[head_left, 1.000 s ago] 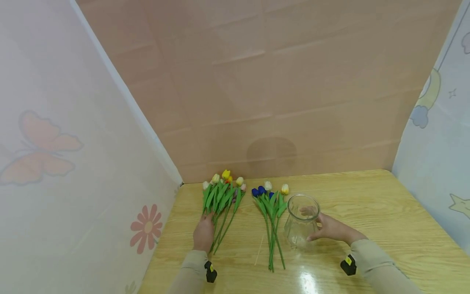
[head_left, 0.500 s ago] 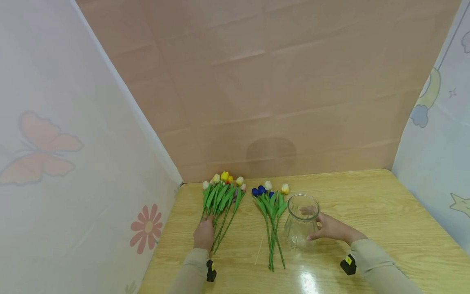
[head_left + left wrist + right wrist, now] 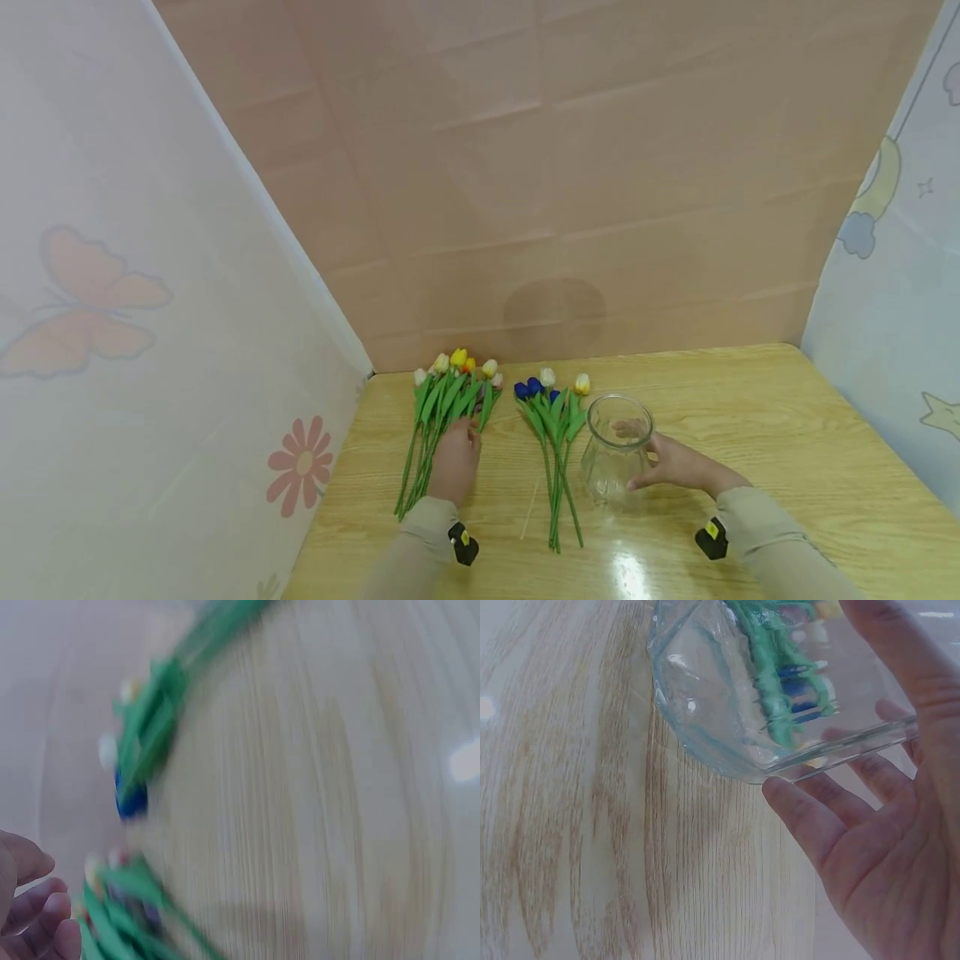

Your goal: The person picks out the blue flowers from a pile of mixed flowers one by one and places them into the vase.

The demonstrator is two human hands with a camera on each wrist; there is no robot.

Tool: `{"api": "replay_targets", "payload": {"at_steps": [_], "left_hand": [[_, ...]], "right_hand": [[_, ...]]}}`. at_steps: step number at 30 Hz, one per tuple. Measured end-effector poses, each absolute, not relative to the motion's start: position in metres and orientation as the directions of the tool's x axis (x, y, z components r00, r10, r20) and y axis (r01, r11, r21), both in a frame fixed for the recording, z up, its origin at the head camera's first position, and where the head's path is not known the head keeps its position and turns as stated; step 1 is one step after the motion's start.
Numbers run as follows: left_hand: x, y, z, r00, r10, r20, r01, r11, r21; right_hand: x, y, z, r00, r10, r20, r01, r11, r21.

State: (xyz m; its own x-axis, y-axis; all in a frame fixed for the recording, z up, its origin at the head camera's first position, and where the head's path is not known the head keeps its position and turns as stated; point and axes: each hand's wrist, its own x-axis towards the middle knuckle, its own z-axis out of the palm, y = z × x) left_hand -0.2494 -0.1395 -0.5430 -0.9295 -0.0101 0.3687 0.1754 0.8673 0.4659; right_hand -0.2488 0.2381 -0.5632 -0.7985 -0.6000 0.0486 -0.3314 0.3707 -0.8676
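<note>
Several artificial tulips with yellow, cream and orange heads form the left bunch (image 3: 442,404) on the table. Over the right side of its stems is my left hand (image 3: 456,462). In the left wrist view its loosely bent fingers (image 3: 56,919) show beside the leaves with nothing between them and the thumb. A clear glass vase (image 3: 607,479) stands upright, and my right hand (image 3: 678,463) holds its right side. The right wrist view has the thumb and fingers (image 3: 799,806) spread around the glass. Left of the vase lies a second tulip bunch (image 3: 553,425) with blue, white and pale yellow heads.
The wooden table (image 3: 750,417) meets a brown backdrop (image 3: 480,208) at the back. Printed panels rise on both sides, the left one (image 3: 187,292) with a butterfly and a flower. A thin pale strip (image 3: 529,508) lies left of the second bunch's stems.
My left hand has moved right across the left bunch, baring its left stems and covering the right ones. The right hand and the vase have stayed put.
</note>
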Motion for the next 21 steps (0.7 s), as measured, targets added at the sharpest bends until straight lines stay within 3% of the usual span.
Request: {"api": "replay_targets", "payload": {"at_steps": [6,12,21], "left_hand": [[-0.232,-0.088,-0.552,-0.964,0.095,0.249,0.229,0.772,0.593],[-0.218,-0.049,-0.571,-0.970,0.173,0.169,0.238,0.802,0.548],[-0.220,-0.027,-0.595,-0.991,0.126,0.055,0.133,0.782,0.609]], "right_hand": [[-0.250,0.237,-0.564,-0.799,-0.599,0.053,-0.336,0.372,-0.865],[-0.250,0.237,-0.565,-0.819,-0.574,0.022,-0.308,0.407,-0.860],[-0.249,0.237,-0.563,-0.815,-0.579,0.024,-0.311,0.402,-0.861]]}}
